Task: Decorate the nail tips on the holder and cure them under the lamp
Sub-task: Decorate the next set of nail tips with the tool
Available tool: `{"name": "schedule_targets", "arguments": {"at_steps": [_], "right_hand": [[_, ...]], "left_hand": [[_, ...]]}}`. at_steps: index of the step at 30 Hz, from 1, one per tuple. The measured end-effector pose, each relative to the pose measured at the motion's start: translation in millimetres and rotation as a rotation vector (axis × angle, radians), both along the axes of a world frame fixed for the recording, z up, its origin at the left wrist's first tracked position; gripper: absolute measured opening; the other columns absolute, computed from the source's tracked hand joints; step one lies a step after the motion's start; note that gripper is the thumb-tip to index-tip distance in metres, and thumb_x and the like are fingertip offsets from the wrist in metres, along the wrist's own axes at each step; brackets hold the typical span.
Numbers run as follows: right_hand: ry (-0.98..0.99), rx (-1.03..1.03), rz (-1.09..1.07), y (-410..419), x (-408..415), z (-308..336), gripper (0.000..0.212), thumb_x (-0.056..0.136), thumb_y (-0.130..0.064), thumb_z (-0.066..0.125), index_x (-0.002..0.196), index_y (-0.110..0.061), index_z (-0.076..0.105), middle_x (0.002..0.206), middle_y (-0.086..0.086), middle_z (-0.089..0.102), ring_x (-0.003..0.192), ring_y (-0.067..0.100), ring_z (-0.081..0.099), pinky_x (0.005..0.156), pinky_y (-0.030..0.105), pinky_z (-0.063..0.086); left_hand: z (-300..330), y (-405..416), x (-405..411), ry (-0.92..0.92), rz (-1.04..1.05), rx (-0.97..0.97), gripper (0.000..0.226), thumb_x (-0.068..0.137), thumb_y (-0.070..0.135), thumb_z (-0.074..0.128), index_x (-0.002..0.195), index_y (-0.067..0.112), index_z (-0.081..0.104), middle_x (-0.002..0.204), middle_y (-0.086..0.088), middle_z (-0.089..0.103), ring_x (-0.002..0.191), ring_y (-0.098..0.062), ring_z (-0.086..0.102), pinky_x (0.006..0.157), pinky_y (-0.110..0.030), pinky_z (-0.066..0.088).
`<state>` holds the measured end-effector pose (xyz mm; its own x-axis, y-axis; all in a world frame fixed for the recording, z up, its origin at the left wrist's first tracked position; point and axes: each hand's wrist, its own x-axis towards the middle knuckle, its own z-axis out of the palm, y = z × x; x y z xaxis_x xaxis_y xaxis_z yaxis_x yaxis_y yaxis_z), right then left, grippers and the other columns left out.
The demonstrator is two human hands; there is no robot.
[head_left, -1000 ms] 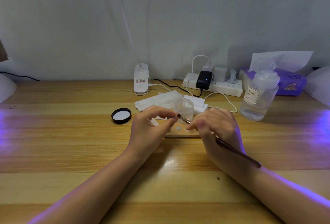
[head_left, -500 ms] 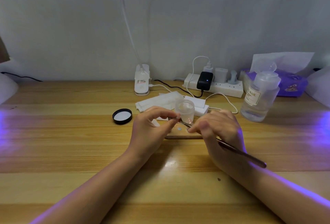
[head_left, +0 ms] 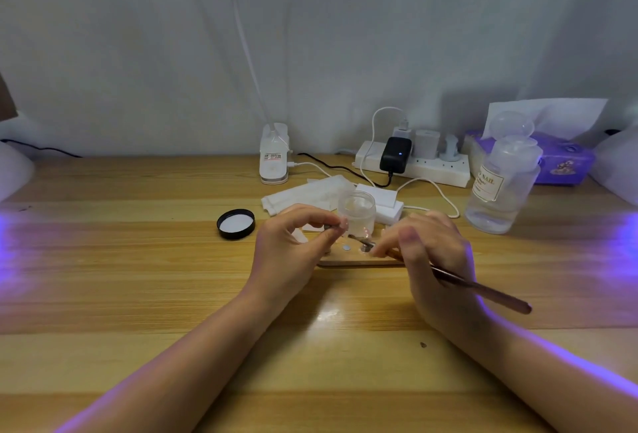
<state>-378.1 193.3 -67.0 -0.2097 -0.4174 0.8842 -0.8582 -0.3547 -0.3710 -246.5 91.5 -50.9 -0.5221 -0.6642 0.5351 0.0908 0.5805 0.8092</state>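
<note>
We see a pale wooden table (head_left: 138,260) with a person's two bare forearms reaching in from the near edge. The left hand (head_left: 290,249) has its thumb and forefinger curled together, pinching a small pale nail tip on a little stand (head_left: 336,225), held just above the left end of a low flat wooden holder board (head_left: 359,260) that lies between the two hands. A small silver round disc (head_left: 346,247) shows on the board's top.

The right hand (head_left: 431,253) grips a long thin brown-handled brush (head_left: 483,289); its handle runs out to the near right past the wrist, and its tip (head_left: 359,240) points left, low over the board, close to the left hand's fingertips. Whether the tip touches anything we cannot tell.

Just beyond the board stands a small clear round jar (head_left: 357,213), open on top. Its black round lid with a white lining (head_left: 236,223) lies upturned on the table to the left, well apart from the hands. Behind the jar lie folded white wipes (head_left: 303,194) and a white flat box (head_left: 383,199). Farther back stands a small white clip-base lamp (head_left: 274,156), and to its right a white power strip (head_left: 431,166) carrying a black adapter (head_left: 395,154). At the far right a clear plastic pump bottle with a label (head_left: 500,191) stands in front of a purple tissue box (head_left: 566,159). Violet light spills across the table's left and right edges.
</note>
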Motion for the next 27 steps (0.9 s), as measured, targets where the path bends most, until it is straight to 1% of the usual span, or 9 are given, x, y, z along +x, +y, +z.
{"name": "schedule_targets", "arguments": {"at_steps": [3, 5, 7, 10, 16, 19, 21, 25, 27], "right_hand": [[0.017, 0.017, 0.012, -2.6, 0.0, 2.9, 0.056, 0.099, -0.036, 0.028, 0.073, -0.008, 0.068, 0.068, -0.002, 0.065, 0.067, 0.013, 0.061, 0.068, 0.047, 0.045], [0.026, 0.047, 0.014, -3.2, 1.0, 4.0, 0.054, 0.099, -0.037, 0.029, 0.076, -0.009, 0.069, 0.074, -0.006, 0.065, 0.071, 0.013, 0.062, 0.069, 0.047, 0.045], [0.012, 0.057, 0.019, -1.3, 2.0, 3.7, 0.058, 0.099, -0.04, 0.026, 0.071, -0.011, 0.069, 0.074, -0.011, 0.063, 0.071, 0.008, 0.061, 0.073, 0.044, 0.042], [-0.032, 0.034, 0.04, 1.5, 2.5, 2.3, 0.063, 0.099, -0.04, 0.025, 0.063, -0.01, 0.066, 0.07, -0.015, 0.06, 0.067, 0.004, 0.058, 0.072, 0.041, 0.039], [-0.079, 0.094, 0.015, -0.1, 3.3, 4.0, 0.056, 0.097, -0.046, 0.024, 0.075, -0.015, 0.066, 0.069, -0.005, 0.064, 0.073, 0.004, 0.058, 0.075, 0.04, 0.042], [-0.104, 0.078, 0.067, 0.8, 4.9, 4.1, 0.06, 0.098, -0.045, 0.025, 0.068, -0.012, 0.066, 0.068, -0.009, 0.063, 0.07, -0.004, 0.055, 0.072, 0.04, 0.04], [-0.117, 0.039, 0.096, 2.1, 5.4, 3.7, 0.061, 0.099, -0.042, 0.026, 0.065, -0.01, 0.065, 0.068, -0.011, 0.063, 0.069, -0.003, 0.055, 0.072, 0.04, 0.039], [-0.172, 0.078, 0.076, 3.0, 3.8, 5.9, 0.037, 0.096, -0.033, 0.03, 0.075, -0.024, 0.06, 0.07, -0.013, 0.061, 0.075, 0.001, 0.057, 0.074, 0.043, 0.044], [-0.187, 0.122, 0.072, 2.2, 3.7, 6.3, 0.035, 0.094, -0.032, 0.031, 0.076, -0.025, 0.06, 0.073, -0.013, 0.061, 0.076, 0.002, 0.057, 0.074, 0.045, 0.045]], "left_hand": [[0.1, -0.1, -0.4, -0.001, -0.001, -0.003, 0.014, 0.072, 0.015, 0.073, 0.078, 0.027, 0.069, 0.08, 0.009, 0.066, 0.08, -0.007, 0.059, 0.058, -0.016, 0.051], [0.2, 0.0, -0.6, -0.001, 0.005, -0.014, 0.017, 0.072, 0.012, 0.073, 0.077, 0.028, 0.068, 0.079, 0.01, 0.066, 0.08, -0.005, 0.059, 0.059, -0.012, 0.049], [-0.1, -0.1, -0.7, 0.002, 0.014, -0.021, 0.024, 0.072, 0.007, 0.074, 0.076, 0.03, 0.067, 0.079, 0.01, 0.065, 0.08, -0.004, 0.058, 0.061, -0.007, 0.046], [-0.2, -0.5, -0.5, -0.014, 0.023, -0.034, 0.02, 0.071, 0.011, 0.074, 0.077, 0.029, 0.068, 0.079, 0.011, 0.066, 0.08, -0.002, 0.058, 0.067, -0.008, 0.044], [-0.6, -1.2, -0.5, -0.025, 0.028, -0.048, 0.022, 0.071, 0.012, 0.074, 0.077, 0.032, 0.067, 0.076, 0.016, 0.065, 0.076, 0.001, 0.058, 0.07, -0.011, 0.046], [-1.3, -1.8, -0.6, -0.022, 0.031, -0.046, 0.026, 0.071, 0.008, 0.074, 0.077, 0.033, 0.066, 0.075, 0.016, 0.065, 0.075, 0.002, 0.058, 0.07, -0.01, 0.045], [-1.1, -1.5, -0.6, -0.011, 0.034, -0.037, 0.027, 0.07, 0.008, 0.075, 0.077, 0.033, 0.066, 0.073, 0.017, 0.065, 0.073, 0.004, 0.058, 0.068, -0.009, 0.045], [-0.7, -1.0, -0.6, -0.019, 0.02, -0.028, 0.024, 0.071, 0.01, 0.074, 0.078, 0.032, 0.067, 0.073, 0.018, 0.066, 0.072, 0.004, 0.059, 0.067, -0.009, 0.046], [-0.8, -0.9, 0.0, -0.019, 0.014, -0.016, 0.024, 0.071, 0.01, 0.074, 0.078, 0.032, 0.067, 0.071, 0.021, 0.066, 0.071, 0.004, 0.06, 0.066, -0.011, 0.048]]}}
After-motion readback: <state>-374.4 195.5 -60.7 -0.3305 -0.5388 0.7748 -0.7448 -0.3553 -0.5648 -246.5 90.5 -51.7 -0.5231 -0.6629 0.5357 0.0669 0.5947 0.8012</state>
